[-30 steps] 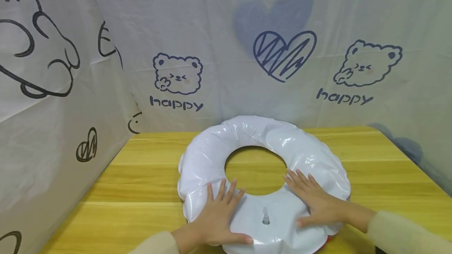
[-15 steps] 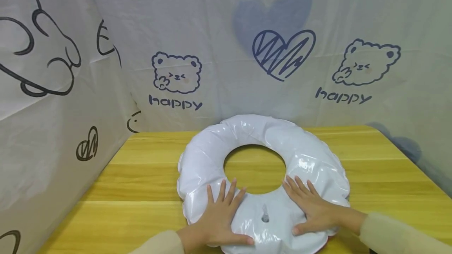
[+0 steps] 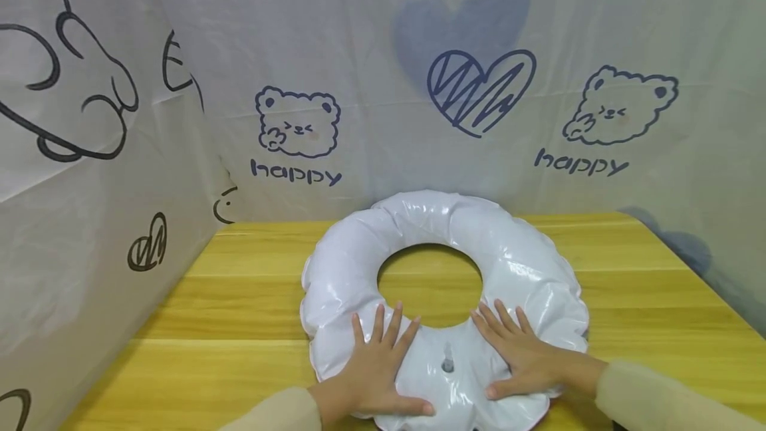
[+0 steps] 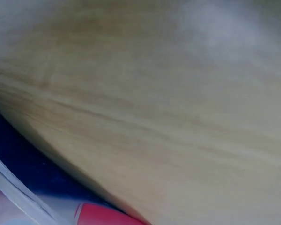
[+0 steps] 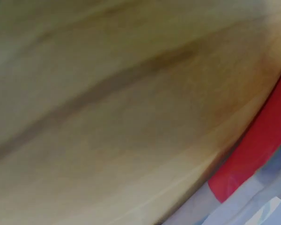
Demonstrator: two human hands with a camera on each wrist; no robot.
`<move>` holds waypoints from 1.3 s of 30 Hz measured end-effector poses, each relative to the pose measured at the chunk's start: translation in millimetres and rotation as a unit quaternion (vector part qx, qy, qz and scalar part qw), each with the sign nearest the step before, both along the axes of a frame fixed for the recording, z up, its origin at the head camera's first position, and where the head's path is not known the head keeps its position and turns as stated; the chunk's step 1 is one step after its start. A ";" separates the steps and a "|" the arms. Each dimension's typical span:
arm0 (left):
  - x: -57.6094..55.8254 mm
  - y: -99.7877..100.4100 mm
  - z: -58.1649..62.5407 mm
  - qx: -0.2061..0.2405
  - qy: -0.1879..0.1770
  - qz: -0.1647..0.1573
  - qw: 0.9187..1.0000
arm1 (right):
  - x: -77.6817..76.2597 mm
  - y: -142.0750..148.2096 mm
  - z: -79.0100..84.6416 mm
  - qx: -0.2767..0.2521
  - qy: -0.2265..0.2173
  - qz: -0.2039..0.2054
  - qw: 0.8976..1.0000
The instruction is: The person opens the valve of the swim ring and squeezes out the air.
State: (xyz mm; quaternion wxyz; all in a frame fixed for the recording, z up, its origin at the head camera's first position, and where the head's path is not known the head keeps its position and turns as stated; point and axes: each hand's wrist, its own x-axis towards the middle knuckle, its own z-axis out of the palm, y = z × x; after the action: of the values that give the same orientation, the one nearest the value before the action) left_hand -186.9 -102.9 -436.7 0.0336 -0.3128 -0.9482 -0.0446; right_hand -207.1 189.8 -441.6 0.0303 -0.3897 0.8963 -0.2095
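Observation:
A white inflatable swim ring [image 3: 348, 261] lies on the wooden table, puffed up with some creases. Its small clear valve [image 3: 447, 359] stands up on the near side, between the two hands. My left hand [image 3: 377, 368] rests on the ring left of the valve, fingers spread and pointing toward the hole. On the other side my right hand [image 3: 523, 358] rests with spread fingers, its fingertips at the edge of the hole. In the wrist views the ring's underside shows red print: a red patch [image 4: 107, 215] at the left wrist, a red band [image 5: 253, 154] at the right.
The yellow wood-grain table [image 3: 239, 311] reaches back to a hanging white cloth [image 3: 383, 145] printed with bears, hearts and "happy". More of this cloth hangs along the left side.
My right hand has shifted left and slightly toward me along the ring, closer to the valve. The left hand stays nearly in place, moving very slightly right.

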 end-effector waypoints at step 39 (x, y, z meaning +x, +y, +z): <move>1.5 16.4 3.4 -0.168 0.027 0.048 0.984 | 1.5 -25.0 13.6 0.182 0.084 -0.079 0.977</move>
State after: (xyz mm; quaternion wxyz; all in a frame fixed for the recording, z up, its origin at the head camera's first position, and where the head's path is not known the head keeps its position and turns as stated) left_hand -185.4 -86.5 -433.3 0.0082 -0.2687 -0.9550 0.1251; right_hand -205.6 164.8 -428.0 0.0087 -0.3215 0.9468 -0.0116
